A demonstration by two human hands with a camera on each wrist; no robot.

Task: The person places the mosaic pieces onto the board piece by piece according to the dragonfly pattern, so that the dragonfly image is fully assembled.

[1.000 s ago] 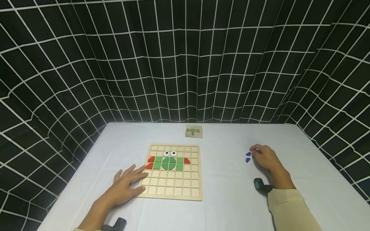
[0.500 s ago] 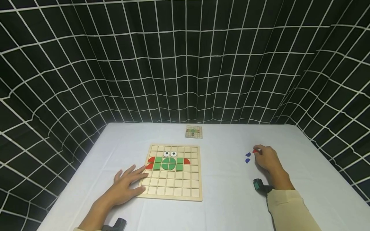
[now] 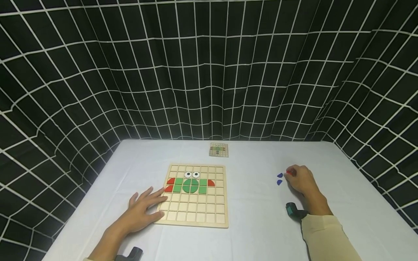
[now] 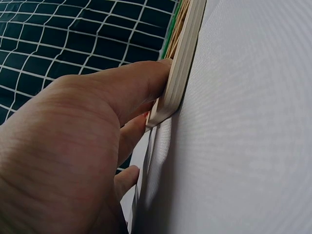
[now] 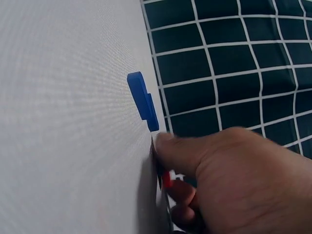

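My left hand (image 3: 142,210) lies with fingers spread on the left edge of a wooden grid board (image 3: 209,208). In the left wrist view, the thumb (image 4: 146,80) touches the board's rim. White eye discs (image 3: 188,174), green pieces (image 3: 190,186) and red quarter-round pieces (image 3: 211,183) sit in the board's cells. Over at the right, my right hand (image 3: 301,179) holds a small red piece (image 5: 166,179) in its fingers, which partly hide its shape. Just left of those fingertips, two blue rounded pieces (image 3: 279,175) lie on the cloth.
A small pattern card (image 3: 218,149) lies behind the board, printed with a similar figure. White cloth (image 3: 254,203) covers the table. A black curtain with white grid lines (image 3: 215,90) hangs around the back and sides. Dark devices (image 3: 295,211) sit at both wrists.
Red has come into view between the right hand's fingers, hidden a second ago; the fingers have since shifted around the piece. My left hand and the board have stayed put.
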